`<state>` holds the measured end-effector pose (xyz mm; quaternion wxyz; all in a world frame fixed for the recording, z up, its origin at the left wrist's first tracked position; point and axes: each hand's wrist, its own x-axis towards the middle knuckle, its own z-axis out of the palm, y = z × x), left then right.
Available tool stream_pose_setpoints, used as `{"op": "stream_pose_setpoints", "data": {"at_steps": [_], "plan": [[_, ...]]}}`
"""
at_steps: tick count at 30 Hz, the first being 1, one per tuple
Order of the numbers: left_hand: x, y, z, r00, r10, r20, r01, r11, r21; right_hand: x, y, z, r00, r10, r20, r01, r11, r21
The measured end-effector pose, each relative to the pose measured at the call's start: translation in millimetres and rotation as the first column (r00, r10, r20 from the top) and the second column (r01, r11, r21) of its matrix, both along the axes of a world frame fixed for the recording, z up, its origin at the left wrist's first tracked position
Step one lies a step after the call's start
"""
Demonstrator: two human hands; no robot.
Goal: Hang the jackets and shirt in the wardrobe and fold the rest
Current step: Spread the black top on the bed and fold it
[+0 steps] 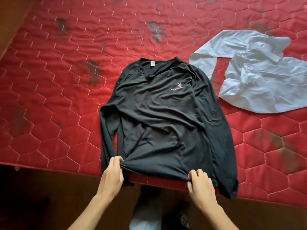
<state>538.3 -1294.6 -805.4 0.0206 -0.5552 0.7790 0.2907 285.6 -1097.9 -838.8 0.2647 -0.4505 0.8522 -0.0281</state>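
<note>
A black long-sleeved top [159, 113] lies face up on the red quilted mattress [58, 80], collar away from me, sleeves down along its sides. A small white logo sits on its chest. My left hand [112, 175] pinches the bottom hem at its left corner, bunching the cloth. My right hand [200, 185] grips the hem at the right, near the mattress's front edge. A crumpled white garment [255, 75] lies to the right of the black top, just apart from its shoulder.
The mattress has dark stains in several spots and its front edge runs just below my hands. A wooden bed frame [10, 30] borders it at the left. Dark floor [49, 196] and my feet show below.
</note>
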Motion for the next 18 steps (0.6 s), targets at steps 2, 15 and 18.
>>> {"op": "stream_pose_setpoints", "data": {"at_steps": [2, 15, 18], "plan": [[11.0, 10.1, 14.5, 0.995, 0.076, -0.061, -0.076, 0.997, 0.013, -0.7, 4.2, 8.6, 0.992, -0.116, 0.058, 0.121, 0.989, -0.089], [31.9, 49.2, 24.0, 0.887, 0.459, 0.041, -0.457, 0.888, -0.045, 10.4, 30.2, 59.5, 0.797, -0.461, 0.391, 0.578, 0.769, -0.272], [41.0, 45.0, 18.3, 0.760, 0.649, 0.021, -0.648, 0.757, 0.085, 8.2, 45.1, 66.7, 0.865, -0.413, 0.286, 0.481, 0.845, -0.233]]}}
